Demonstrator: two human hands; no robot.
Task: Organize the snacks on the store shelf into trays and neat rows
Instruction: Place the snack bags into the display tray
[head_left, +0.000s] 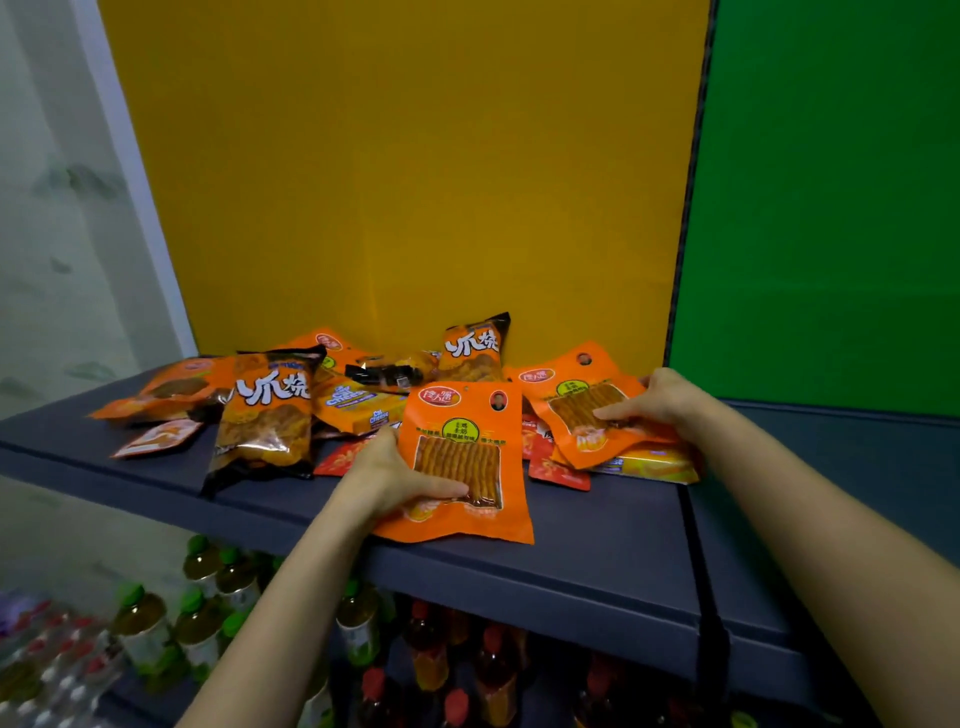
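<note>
We see the left hand (387, 475) gripping an orange strip-snack packet (462, 452) at centre frame, thumb across its window and fingers curled behind, over the grey shelf's (597, 540) front edge. The right hand (660, 402) (centre right) clasps a second orange packet (582, 410) atop the snack heap. A black-and-orange crisp bag (267, 410) lies centre left.

You've got three orange strip packs showing: the near strip pack (457, 452), the right strip pack (582, 410) and the far strip pack (327, 343) (mostly buried). Two black chip bags: the left chip bag (270, 410) and the far chip bag (472, 348). Two yellow boxes: the middle cheese box (358, 405) and the right cheese box (649, 462). At least two small red ones: the left red sachet (340, 460) and the right red sachet (558, 474).
</note>
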